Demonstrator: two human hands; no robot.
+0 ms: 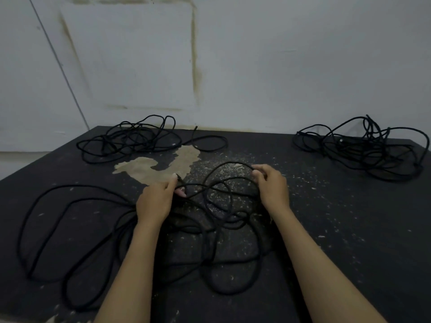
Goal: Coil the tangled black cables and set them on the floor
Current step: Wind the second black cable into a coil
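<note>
Centrally, left hand [155, 201] and right hand [271, 186] fingers pinching tangled black cable [219, 206], arc spanning left-right.

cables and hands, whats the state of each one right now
Near black cable: tangled, loose loops on the dark surface, held by both hands.
Far left black cable pile: tangled, untouched.
Far right black cable pile: tangled, untouched.
Left hand: pinches a strand.
Right hand: grips a raised loop.
</note>
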